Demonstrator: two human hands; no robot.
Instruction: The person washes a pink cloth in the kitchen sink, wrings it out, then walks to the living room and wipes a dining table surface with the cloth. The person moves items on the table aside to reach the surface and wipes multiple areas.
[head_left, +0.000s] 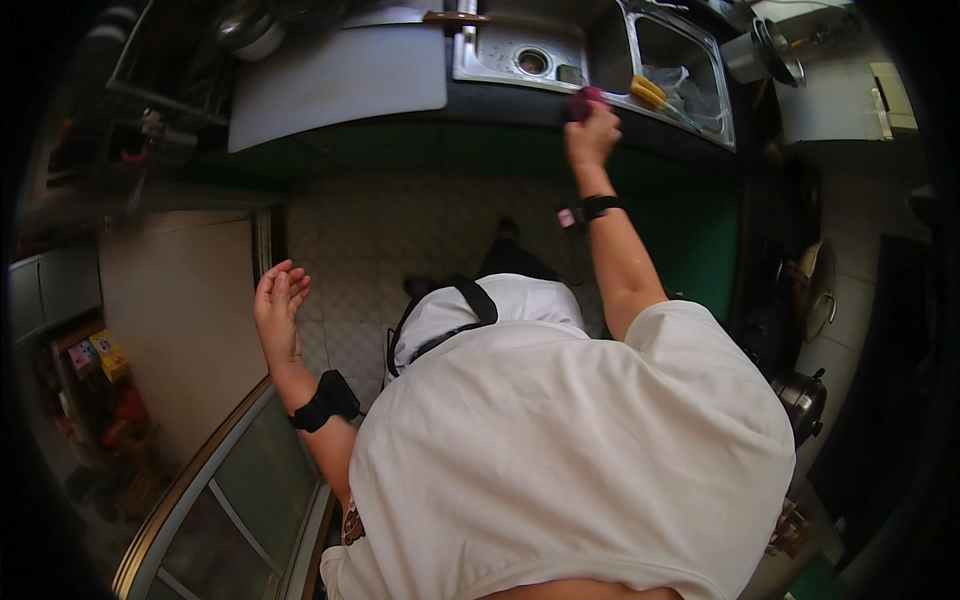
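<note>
My right hand (592, 139) reaches over the counter's front edge and is closed around a dark red bundle (583, 103), too blurred to tell whether it is cloth. Just beyond it lies the front rim of a double stainless steel sink (517, 81). A dark green scouring pad (570, 73) rests in the left basin, near the drain (532, 61). To the right of the hand, a yellow brush or scrubber (648, 91) leans across the right basin, where a clear plastic bag (679, 86) lies. Out to the left, my left hand (281, 307) hangs in the air holding nothing, fingers slightly curled.
Left of the sink lies a large white board (345, 79), with a brown handle (454, 18) at its far corner. Metal pots (799, 397) stand along the right side. A framed glass sliding door (262, 480) borders the lower left, below my left arm.
</note>
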